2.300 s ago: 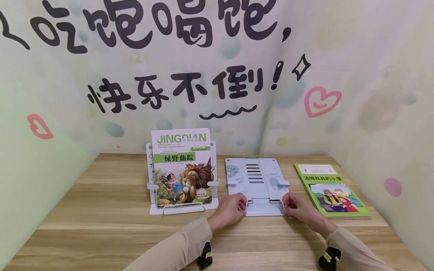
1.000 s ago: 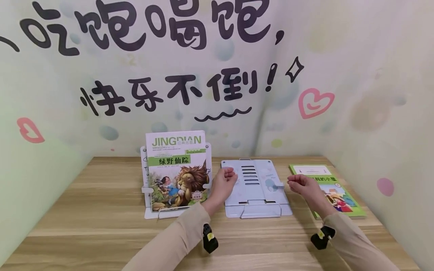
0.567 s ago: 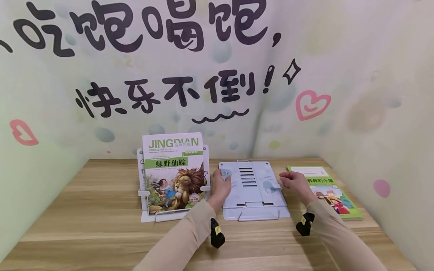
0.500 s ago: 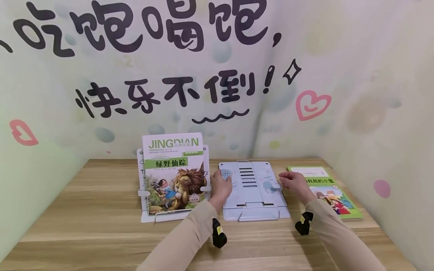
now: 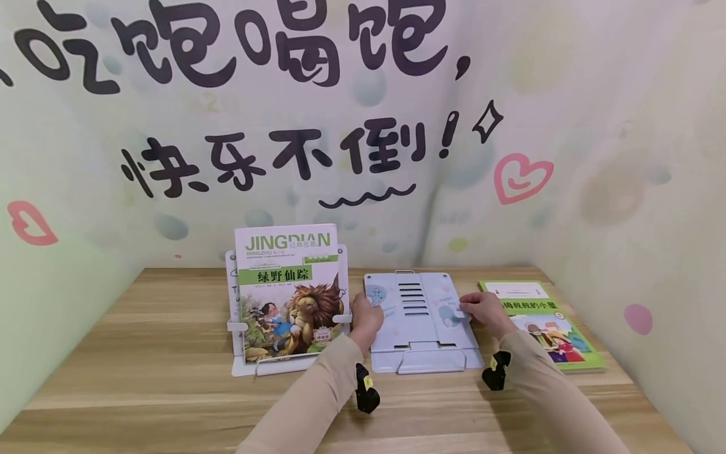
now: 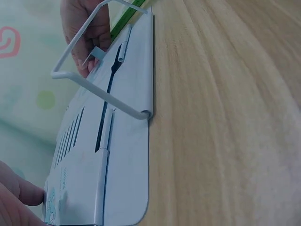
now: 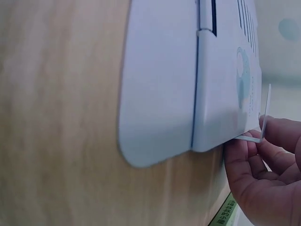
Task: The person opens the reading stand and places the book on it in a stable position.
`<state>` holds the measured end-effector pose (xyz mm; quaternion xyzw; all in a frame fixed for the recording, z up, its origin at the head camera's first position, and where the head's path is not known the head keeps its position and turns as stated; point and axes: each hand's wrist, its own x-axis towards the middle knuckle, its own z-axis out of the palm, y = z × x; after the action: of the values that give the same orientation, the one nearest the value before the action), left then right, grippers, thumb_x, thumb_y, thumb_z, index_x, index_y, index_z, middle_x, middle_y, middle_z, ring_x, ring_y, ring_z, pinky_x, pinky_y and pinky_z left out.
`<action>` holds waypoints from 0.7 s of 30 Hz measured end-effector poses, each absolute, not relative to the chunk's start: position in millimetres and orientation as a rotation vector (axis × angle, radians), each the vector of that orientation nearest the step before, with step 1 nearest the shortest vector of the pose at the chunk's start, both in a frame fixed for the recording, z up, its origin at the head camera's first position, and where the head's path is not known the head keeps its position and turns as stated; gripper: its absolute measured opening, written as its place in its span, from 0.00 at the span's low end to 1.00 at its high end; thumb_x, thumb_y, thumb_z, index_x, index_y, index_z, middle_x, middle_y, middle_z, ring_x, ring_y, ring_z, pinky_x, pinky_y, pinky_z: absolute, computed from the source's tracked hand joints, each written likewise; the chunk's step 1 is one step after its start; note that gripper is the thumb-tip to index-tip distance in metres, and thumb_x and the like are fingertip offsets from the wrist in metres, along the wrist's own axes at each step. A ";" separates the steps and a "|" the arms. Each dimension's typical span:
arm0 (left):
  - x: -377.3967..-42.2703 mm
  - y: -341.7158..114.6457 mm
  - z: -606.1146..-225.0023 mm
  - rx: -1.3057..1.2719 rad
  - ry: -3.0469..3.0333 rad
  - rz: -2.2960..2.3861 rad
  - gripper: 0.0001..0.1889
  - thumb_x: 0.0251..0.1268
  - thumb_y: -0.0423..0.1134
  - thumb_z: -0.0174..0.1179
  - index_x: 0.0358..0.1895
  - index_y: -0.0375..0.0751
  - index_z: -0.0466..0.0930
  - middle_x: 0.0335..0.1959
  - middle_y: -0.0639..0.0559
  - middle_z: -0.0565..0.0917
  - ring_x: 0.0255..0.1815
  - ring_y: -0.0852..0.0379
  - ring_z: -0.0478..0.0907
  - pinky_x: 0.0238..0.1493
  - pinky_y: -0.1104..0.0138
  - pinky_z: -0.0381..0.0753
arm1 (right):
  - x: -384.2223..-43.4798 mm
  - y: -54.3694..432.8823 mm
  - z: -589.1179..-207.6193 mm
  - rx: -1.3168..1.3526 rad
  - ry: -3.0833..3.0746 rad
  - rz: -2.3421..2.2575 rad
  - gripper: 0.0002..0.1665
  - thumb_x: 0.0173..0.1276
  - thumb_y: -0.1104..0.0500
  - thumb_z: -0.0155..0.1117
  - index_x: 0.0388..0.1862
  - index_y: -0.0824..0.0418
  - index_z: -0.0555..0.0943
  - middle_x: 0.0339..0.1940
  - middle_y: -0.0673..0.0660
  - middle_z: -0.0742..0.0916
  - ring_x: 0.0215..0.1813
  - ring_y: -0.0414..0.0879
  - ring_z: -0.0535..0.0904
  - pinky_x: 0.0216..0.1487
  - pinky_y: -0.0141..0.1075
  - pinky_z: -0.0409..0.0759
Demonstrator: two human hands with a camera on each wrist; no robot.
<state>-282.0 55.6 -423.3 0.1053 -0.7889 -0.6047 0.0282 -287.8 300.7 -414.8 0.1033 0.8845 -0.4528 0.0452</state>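
A pale blue metal book stand (image 5: 391, 331) lies folded low on the table, with slots in its middle panel. My left hand (image 5: 367, 315) grips its left edge, thumb over the front of the panel; the clip on that side is hidden. On the opposite edge my right hand (image 5: 488, 311) pinches the small bent side clip (image 7: 266, 113) between thumb and fingers. A wire page holder (image 6: 106, 96) sticks up from the stand's front plate in the left wrist view.
Left of it, a white book stand (image 5: 234, 296) holds a lion-cover book (image 5: 283, 277) upright behind its clips and wire. A green-bordered book (image 5: 570, 343) lies flat at the right. A printed cloth (image 5: 187, 233) hangs behind the wood-grain table (image 5: 142, 353).
Both hands have left the wire holder at the front and moved back to the stand's side edges. Most recently my right hand has shifted left onto the right clip.
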 end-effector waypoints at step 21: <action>-283.4 56.8 -424.3 0.325 -2.452 -1.877 0.29 0.57 0.24 0.49 0.66 0.30 0.63 0.62 0.31 0.65 0.62 0.42 0.63 0.65 0.52 0.63 | -287.5 306.7 -421.9 0.442 2.586 -1.503 0.21 0.70 0.61 0.55 0.60 0.68 0.72 0.51 0.64 0.79 0.44 0.49 0.73 0.39 0.33 0.73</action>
<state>-283.4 56.8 -424.3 0.1046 -0.7896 -0.6043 0.0185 -287.5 306.7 -421.9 0.1460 0.8538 -0.4961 0.0592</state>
